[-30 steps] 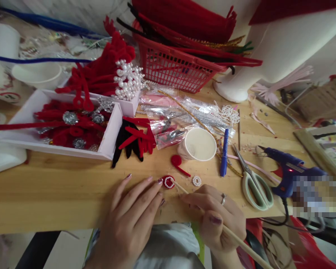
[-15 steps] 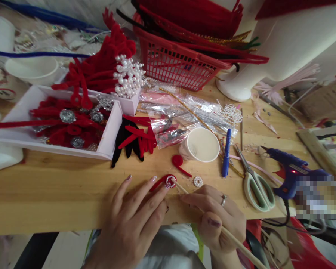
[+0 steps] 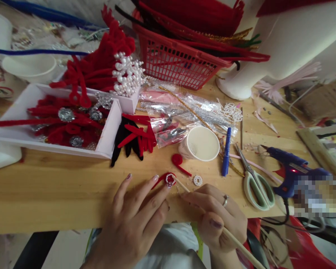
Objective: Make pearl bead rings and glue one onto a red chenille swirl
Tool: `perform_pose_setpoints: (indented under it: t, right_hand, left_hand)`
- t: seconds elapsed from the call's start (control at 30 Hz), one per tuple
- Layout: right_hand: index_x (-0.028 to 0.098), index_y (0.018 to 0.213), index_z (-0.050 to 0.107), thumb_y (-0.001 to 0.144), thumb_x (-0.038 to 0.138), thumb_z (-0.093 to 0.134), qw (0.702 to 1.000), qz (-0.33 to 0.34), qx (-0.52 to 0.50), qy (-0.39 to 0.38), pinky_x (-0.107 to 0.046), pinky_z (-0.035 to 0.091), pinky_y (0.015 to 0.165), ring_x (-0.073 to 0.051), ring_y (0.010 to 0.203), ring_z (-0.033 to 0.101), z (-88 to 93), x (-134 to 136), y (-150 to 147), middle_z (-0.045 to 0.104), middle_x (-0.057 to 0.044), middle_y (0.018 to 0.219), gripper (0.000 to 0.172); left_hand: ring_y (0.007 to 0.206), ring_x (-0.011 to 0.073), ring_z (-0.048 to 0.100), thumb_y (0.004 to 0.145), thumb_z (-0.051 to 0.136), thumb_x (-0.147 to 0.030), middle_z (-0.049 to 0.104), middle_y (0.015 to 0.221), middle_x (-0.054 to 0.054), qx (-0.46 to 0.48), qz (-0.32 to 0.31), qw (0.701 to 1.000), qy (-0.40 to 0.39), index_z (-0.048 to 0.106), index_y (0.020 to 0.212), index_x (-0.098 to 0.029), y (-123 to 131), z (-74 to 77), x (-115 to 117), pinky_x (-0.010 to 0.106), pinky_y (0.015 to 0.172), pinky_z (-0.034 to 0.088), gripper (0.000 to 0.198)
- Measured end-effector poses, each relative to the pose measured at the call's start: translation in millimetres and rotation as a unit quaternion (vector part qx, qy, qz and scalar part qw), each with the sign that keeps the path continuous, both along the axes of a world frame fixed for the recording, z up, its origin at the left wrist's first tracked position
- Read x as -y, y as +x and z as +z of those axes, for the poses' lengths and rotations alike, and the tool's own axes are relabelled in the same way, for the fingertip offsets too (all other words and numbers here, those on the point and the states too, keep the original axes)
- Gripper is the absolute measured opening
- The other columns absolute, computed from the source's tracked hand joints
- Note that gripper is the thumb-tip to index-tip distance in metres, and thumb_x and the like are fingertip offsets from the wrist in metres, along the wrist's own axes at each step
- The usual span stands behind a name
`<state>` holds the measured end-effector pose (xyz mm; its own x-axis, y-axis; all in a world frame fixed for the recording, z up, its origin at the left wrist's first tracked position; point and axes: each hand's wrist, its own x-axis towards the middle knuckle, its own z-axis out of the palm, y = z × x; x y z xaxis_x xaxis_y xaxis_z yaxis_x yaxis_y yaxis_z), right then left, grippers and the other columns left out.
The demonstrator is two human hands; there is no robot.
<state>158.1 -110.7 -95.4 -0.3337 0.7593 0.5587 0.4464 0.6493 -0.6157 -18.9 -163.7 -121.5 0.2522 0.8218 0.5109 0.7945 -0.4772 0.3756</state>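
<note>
My left hand (image 3: 141, 216) lies with fingers spread at the table's front edge, a fingertip touching a coiled red pipe cleaner (image 3: 158, 181). On that coil sits a ring of small white beads (image 3: 170, 179). My right hand (image 3: 219, 216) is closed around a thin wooden stick (image 3: 235, 241), whose tip reaches the right side of the bead ring. Just behind lies a second coiled red pipe cleaner (image 3: 177, 160). A loose bead ring (image 3: 197, 181) rests on the wood, to the right of the coil under my fingertip.
Behind my hands stand a paper cup (image 3: 203, 144), a blue marker (image 3: 226, 151) and scissors (image 3: 259, 185). A blue glue gun (image 3: 289, 164) with a lit red light lies at right. A white box (image 3: 106, 144) holds red pieces at left; a red basket (image 3: 179, 61) is behind.
The stick's tip has drawn back slightly to the right, from inside the bead ring to its edge. My left hand stays nearly still.
</note>
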Motion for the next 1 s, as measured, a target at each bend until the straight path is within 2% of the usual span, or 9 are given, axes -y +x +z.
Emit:
perform_pose_setpoints:
  t: [0.2,0.37,0.5,0.63,0.8,1.0]
  right_hand:
    - [0.016,0.083,0.067,0.105,0.036,0.033,1.0,-0.025,-0.002,-0.008,-0.027,0.037,0.047,-0.013,0.053,0.053,2.7,0.0,-4.6,0.056,-0.002,0.06,0.045]
    - [0.016,0.086,0.069,0.104,0.034,0.036,0.999,-0.021,-0.016,-0.021,-0.027,0.04,0.049,-0.014,0.054,0.056,-1.0,-0.3,-3.7,0.061,-0.003,0.063,0.042]
    - [0.015,0.083,0.071,0.104,0.038,0.034,0.999,-0.039,-0.033,-0.008,-0.027,0.04,0.047,-0.015,0.053,0.057,-4.9,0.5,-2.6,0.06,-0.004,0.061,0.048]
    - [0.015,0.085,0.069,0.104,0.041,0.035,0.999,-0.017,-0.026,-0.007,-0.028,0.04,0.047,-0.016,0.055,0.058,-4.9,0.0,-2.8,0.061,-0.005,0.063,0.046]
    - [0.015,0.088,0.068,0.104,0.039,0.037,1.0,0.001,-0.018,-0.015,-0.028,0.04,0.048,-0.015,0.056,0.057,-2.4,-1.3,-2.2,0.061,-0.005,0.065,0.042]
    - [0.016,0.082,0.069,0.104,0.038,0.037,0.999,-0.032,-0.011,-0.024,-0.028,0.042,0.049,-0.015,0.054,0.057,-0.6,-3.4,-6.3,0.062,-0.004,0.063,0.044]
  left_hand:
    - [0.128,0.0229,0.056,0.098,0.045,-0.015,0.066,0.133,-0.003,-0.005,0.009,1.0,-0.011,0.069,0.097,-0.022,1.5,-1.2,-0.1,0.054,0.124,0.011,0.025]
    - [0.126,0.0222,0.056,0.099,0.045,-0.016,0.069,0.129,-0.002,-0.005,0.009,1.0,-0.009,0.069,0.096,-0.02,2.2,-0.9,-0.2,0.056,0.124,0.011,0.024]
    - [0.129,0.0237,0.053,0.1,0.044,-0.017,0.068,0.13,-0.001,-0.01,0.011,1.0,-0.005,0.069,0.094,-0.018,2.7,-1.8,-0.2,0.057,0.123,0.01,0.026]
    - [0.128,0.0236,0.054,0.1,0.043,-0.017,0.069,0.129,-0.001,-0.017,0.01,1.0,-0.006,0.07,0.094,-0.019,2.4,-0.6,-0.8,0.056,0.124,0.01,0.028]
    - [0.127,0.0248,0.054,0.1,0.044,-0.017,0.064,0.137,-0.002,-0.012,0.007,1.0,-0.018,0.069,0.096,-0.019,2.0,-0.9,0.5,0.059,0.123,0.01,0.025]
    - [0.124,0.0249,0.056,0.1,0.046,-0.018,0.063,0.137,-0.002,-0.027,0.008,1.0,-0.013,0.069,0.097,-0.019,3.0,-1.1,-1.3,0.06,0.122,0.01,0.023]
